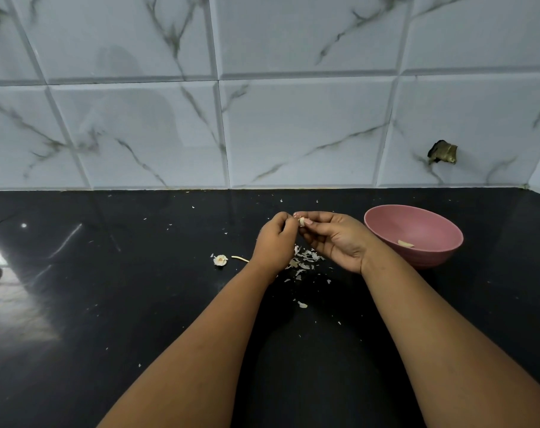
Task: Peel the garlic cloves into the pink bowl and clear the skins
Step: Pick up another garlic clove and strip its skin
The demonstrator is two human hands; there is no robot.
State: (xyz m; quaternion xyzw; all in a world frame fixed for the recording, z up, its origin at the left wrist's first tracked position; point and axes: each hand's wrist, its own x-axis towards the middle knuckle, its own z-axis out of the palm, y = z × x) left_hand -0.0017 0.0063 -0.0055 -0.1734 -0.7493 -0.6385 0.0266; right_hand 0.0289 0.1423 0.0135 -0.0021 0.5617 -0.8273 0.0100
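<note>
Head view. Both hands are raised above a black countertop, meeting near its middle. The right hand holds a garlic clove pinched between thumb and curled fingers, palm turned partly upward. The left hand has its fingers curled in toward the same clove, with the fingertips at its left side; whether they grip the clove itself or only its skin cannot be told.

Directly below the hands lies a pile of garlic skins, with smaller flakes scattered around it on the countertop. Left of the pile sit a garlic root base and, just beside it, a thin pale stem.

The pink bowl stands upright on the countertop to the right of the right hand, near but apart from it. One peeled clove lies inside the bowl.

A marble-pattern tiled wall rises behind the countertop.
</note>
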